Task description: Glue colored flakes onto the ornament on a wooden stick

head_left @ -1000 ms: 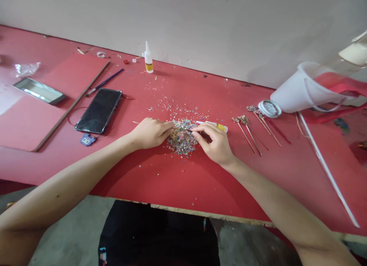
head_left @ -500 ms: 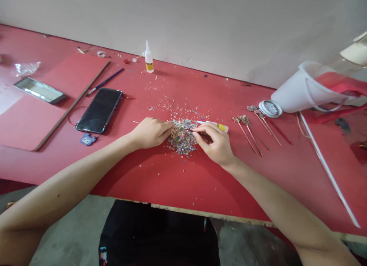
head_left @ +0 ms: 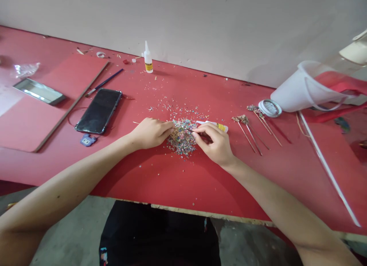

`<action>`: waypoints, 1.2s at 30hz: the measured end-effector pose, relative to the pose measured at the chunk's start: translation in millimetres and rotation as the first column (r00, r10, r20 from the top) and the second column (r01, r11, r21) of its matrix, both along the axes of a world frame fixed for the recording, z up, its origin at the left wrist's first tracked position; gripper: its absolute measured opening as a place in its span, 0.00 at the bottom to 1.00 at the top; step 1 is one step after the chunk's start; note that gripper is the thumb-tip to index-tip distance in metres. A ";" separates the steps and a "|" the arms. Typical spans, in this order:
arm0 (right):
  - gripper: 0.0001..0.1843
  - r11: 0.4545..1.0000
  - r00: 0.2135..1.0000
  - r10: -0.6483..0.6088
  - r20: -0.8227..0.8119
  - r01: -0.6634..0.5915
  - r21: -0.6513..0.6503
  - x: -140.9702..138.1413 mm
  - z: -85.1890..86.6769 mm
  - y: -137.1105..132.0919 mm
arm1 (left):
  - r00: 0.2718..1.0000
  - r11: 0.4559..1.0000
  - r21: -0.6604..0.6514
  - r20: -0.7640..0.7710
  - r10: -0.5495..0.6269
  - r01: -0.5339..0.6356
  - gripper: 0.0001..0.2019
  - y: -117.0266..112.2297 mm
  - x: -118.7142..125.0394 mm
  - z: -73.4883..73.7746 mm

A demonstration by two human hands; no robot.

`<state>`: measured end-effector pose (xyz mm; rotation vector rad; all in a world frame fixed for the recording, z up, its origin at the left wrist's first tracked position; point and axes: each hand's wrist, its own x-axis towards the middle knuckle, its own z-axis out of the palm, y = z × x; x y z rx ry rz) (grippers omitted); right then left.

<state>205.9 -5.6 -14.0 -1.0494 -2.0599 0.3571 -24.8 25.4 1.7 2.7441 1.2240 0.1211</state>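
A pile of small shiny multicoloured chips [head_left: 185, 145] lies on the red table between my hands. My left hand [head_left: 151, 133] is closed on a hairpin [head_left: 135, 123]; its thin end sticks out to the left, and its gold-toned head is hard to separate from the chips. From the right, my right hand [head_left: 215, 141] pinches a thin dark tool whose tip points into the pile; its kind is too small to tell. Just behind that hand, a glue bottle [head_left: 221, 126] with a yellow label lies on its side, partly covered by the fingers.
Several decorated hairpins [head_left: 249, 130] lie at right, near a round white container [head_left: 270, 108] and a tipped white bucket [head_left: 295, 88]. A second glue bottle [head_left: 148, 61] stands at the back. Left are a phone [head_left: 99, 111], a paintbrush [head_left: 106, 82] and a shallow metal tray [head_left: 59, 98].
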 end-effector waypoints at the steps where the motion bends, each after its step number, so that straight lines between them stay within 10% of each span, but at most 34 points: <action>1: 0.03 1.000 1.000 0.000 0.000 0.000 -0.003 0.0 -0.1 0.0 | 1.000 1.000 0.000 0.000 0.000 0.000 0.16 -0.1 0.0 0.0; 36: 0.03 1.000 1.000 0.000 -0.002 0.000 -0.007 -0.5 -0.6 -0.1 | 1.000 0.999 0.034 0.009 -0.011 0.011 0.16 0.7 0.2 -2.7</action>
